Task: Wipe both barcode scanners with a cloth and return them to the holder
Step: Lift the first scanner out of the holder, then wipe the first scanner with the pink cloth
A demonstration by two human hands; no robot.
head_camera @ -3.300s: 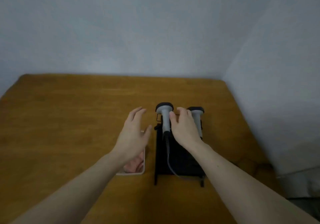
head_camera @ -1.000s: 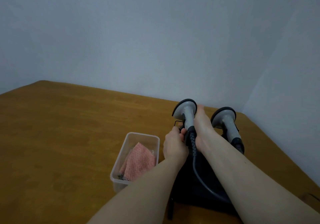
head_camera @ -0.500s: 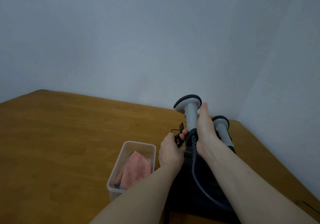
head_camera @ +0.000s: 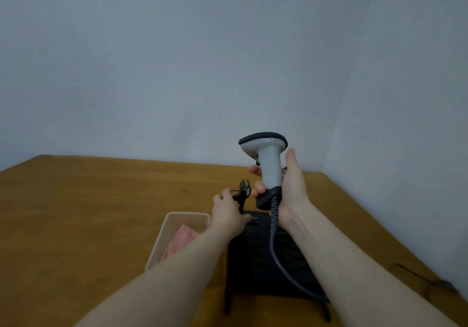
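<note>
My right hand (head_camera: 291, 190) grips the handle of a grey barcode scanner (head_camera: 269, 159) with a black head, held upright above the black holder (head_camera: 255, 255). Its dark cable (head_camera: 278, 258) hangs down along my right forearm. My left hand (head_camera: 228, 215) rests on the holder's left side, fingers at its black wire cradle (head_camera: 242, 191). A pink cloth (head_camera: 181, 240) lies in a clear plastic tub (head_camera: 174, 221) left of the holder. The second scanner is hidden behind my right hand and arm.
The brown wooden table (head_camera: 88, 212) meets a pale wall at the back and right, close to the holder. A dark mark (head_camera: 430, 280) lies near the table's right edge.
My right hand has lifted the left scanner up and out of the holder. My left hand stays at the wire cradle. The second scanner has gone out of sight.
</note>
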